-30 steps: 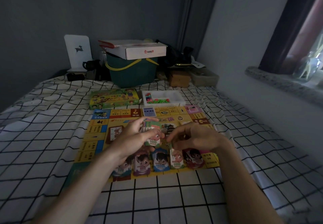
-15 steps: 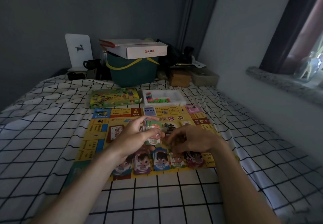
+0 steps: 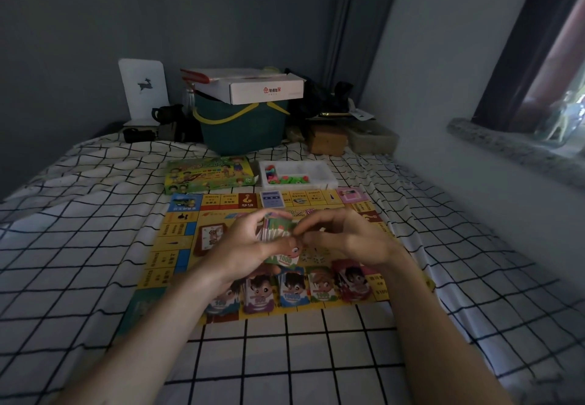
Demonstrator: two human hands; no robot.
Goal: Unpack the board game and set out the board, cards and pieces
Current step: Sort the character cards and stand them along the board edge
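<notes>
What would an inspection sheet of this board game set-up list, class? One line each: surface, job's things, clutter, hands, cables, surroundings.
Surface: checked sheet on a bed.
Job's things: board laid flat; five card piles along its near edge; tray of pieces and game box beyond it.
Clutter: green basket bearing a white carton.
Hands: left hand grips a card stack; right hand pinches at it.
Cables: nothing seen.
Surroundings: grey walls, window sill at right.

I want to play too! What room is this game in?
Probably a bedroom. The game board lies on a bed with a checked sheet pushed into a corner by a window ledge, and a green basket and boxes stand at the far end.
</notes>
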